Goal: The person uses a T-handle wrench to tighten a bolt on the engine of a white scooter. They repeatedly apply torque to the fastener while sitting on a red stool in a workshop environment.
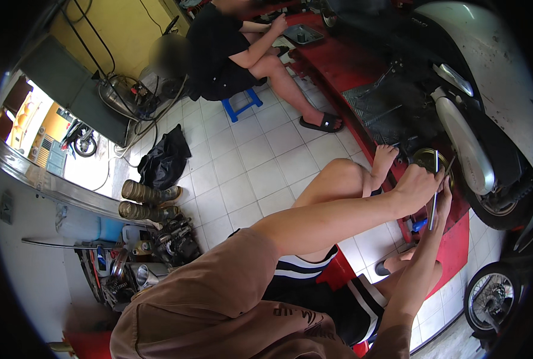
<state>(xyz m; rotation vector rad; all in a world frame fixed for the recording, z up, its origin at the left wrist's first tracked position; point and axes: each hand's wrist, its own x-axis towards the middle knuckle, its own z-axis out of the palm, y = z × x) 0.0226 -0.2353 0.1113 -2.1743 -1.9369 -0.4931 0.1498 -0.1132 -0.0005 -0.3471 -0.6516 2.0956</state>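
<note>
My left hand (419, 186) is closed around a slim, straight silver metal bar (433, 209), which stands nearly lengthwise in view. Just beyond it and to the right, my right hand (443, 203) is raised with its fingers bent close to the bar. What those fingers grip is mostly hidden behind the bar and the left hand. A round, gold-coloured metal dish or ring (423, 157) shows right behind both hands, at the edge of the red lift platform (458, 236). A small blue object (420, 225) lies on the platform below the hands.
A scooter (467, 137) with a silver exhaust cover stands on the red platform at right. Across from me, a person (218, 54) sits on a blue stool (241, 106) near a metal tray (303, 34). Engine parts (176, 242) and a black bag (163, 158) lie at left.
</note>
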